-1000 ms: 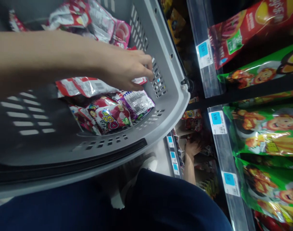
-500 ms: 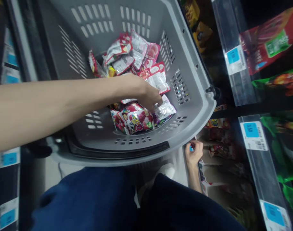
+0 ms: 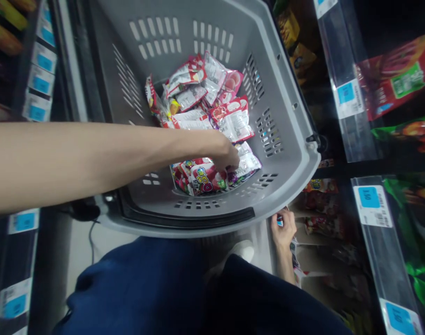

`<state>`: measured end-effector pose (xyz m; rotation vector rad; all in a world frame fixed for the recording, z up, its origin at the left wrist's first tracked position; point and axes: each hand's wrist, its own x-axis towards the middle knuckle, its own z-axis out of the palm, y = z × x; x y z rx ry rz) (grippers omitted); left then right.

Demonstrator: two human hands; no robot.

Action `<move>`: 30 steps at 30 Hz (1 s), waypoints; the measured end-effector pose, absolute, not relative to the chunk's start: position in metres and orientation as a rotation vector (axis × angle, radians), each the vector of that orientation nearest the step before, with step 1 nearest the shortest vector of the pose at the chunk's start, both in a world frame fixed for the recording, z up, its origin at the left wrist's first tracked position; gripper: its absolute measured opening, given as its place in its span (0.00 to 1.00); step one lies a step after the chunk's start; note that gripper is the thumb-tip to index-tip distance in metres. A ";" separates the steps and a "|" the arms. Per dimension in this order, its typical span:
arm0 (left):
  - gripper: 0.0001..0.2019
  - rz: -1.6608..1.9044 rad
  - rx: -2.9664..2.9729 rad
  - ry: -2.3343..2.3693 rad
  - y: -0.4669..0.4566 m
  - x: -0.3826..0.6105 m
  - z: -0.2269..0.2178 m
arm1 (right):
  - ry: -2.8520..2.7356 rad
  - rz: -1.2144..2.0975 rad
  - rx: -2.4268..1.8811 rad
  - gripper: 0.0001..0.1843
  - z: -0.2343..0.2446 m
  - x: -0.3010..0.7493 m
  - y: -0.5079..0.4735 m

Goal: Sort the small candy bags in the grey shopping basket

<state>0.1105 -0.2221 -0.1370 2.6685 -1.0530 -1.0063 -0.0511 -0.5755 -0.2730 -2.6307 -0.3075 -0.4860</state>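
My left hand (image 3: 226, 153) reaches into a grey plastic shopping basket (image 3: 296, 135), its fingers curled down among the snack bags. The fingertips are hidden, and what they grip cannot be seen. Against them lies a silver-backed purple bag (image 3: 249, 160); just under the hand is a red bag with bright lettering (image 3: 205, 179). More red, pink and silver bags (image 3: 191, 97) fill the basket's bottom. Below the basket's right corner, my right hand (image 3: 284, 228) has its fingers closed around the shelf edge, where a small blue label (image 3: 279, 221) shows between thumb and fingers.
Shelves with blue-and-white price tags (image 3: 373, 201) run along the right, holding a large red bag (image 3: 397, 74) and green bags. Another tagged shelf (image 3: 39, 83) lies on the left. My knees (image 3: 138, 284) and a white shoe (image 3: 244, 250) are below the basket.
The view has shifted, so the basket appears slightly farther right. My left hand has moved slightly lower among the bags. The right hand stays at the shelf edge.
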 end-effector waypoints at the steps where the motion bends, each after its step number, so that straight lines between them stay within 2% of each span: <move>1: 0.17 -1.075 2.658 -1.124 -0.224 0.110 -0.135 | -0.315 -0.495 -2.619 0.10 -0.267 -0.050 -0.572; 4: 0.12 -1.178 2.657 -1.219 -0.229 0.106 -0.128 | -0.328 -0.570 -2.558 0.08 -0.232 -0.046 -0.558; 7: 0.08 -1.201 2.682 -1.134 -0.234 0.105 -0.127 | -0.369 -0.738 -2.443 0.02 -0.173 -0.039 -0.546; 12: 0.08 -1.102 2.576 -1.207 -0.233 0.114 -0.113 | -0.539 -1.006 -2.238 0.13 -0.067 -0.017 -0.523; 14: 0.06 -1.016 2.521 -1.255 -0.225 0.123 -0.099 | -0.512 -0.953 -2.141 0.14 -0.037 -0.005 -0.504; 16: 0.06 -0.891 2.452 -1.220 -0.209 0.132 -0.080 | -0.474 -0.742 -2.090 0.15 -0.017 0.010 -0.483; 20: 0.06 -0.478 2.205 -1.071 -0.167 0.149 -0.041 | -0.501 -0.118 -2.006 0.25 -0.015 0.052 -0.444; 22: 0.10 -0.245 2.038 -0.889 -0.151 0.157 -0.031 | -0.437 0.015 -1.957 0.30 -0.028 0.079 -0.426; 25: 0.12 0.092 1.635 -0.567 -0.142 0.168 -0.030 | -0.269 0.061 -1.844 0.35 -0.053 0.115 -0.396; 27: 0.13 0.232 1.374 -0.411 -0.146 0.174 -0.034 | -0.163 0.135 -1.707 0.35 -0.064 0.130 -0.375; 30: 0.14 0.240 1.151 -0.276 -0.157 0.174 -0.035 | -0.112 0.266 -1.522 0.24 -0.068 0.134 -0.355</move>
